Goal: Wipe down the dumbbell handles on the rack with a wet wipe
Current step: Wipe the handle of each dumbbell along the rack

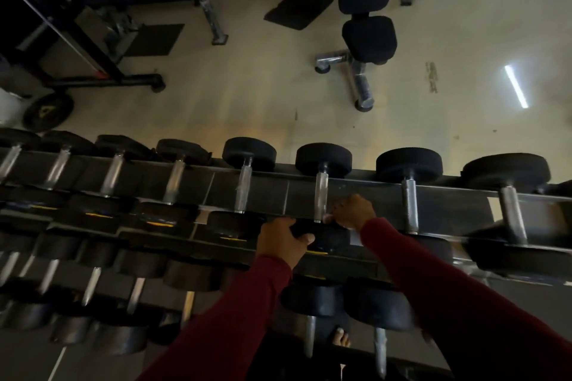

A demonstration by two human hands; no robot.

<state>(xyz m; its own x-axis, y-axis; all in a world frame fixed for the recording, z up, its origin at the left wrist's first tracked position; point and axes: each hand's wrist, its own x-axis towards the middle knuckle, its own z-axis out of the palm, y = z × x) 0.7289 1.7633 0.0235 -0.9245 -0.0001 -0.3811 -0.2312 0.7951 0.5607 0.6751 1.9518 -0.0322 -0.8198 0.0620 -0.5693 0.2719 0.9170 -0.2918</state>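
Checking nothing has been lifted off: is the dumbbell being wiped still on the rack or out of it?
On the rack: the dumbbell lies across it, both hands at its near end.

Dim, blurry (glare top right)

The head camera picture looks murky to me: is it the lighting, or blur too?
Head view: both; the room is dim, with one ceiling light glaring off the floor. The dumbbells at the rack's right end smear with motion blur, the wide lens bows the rack, and the right hand stays fairly sharp.
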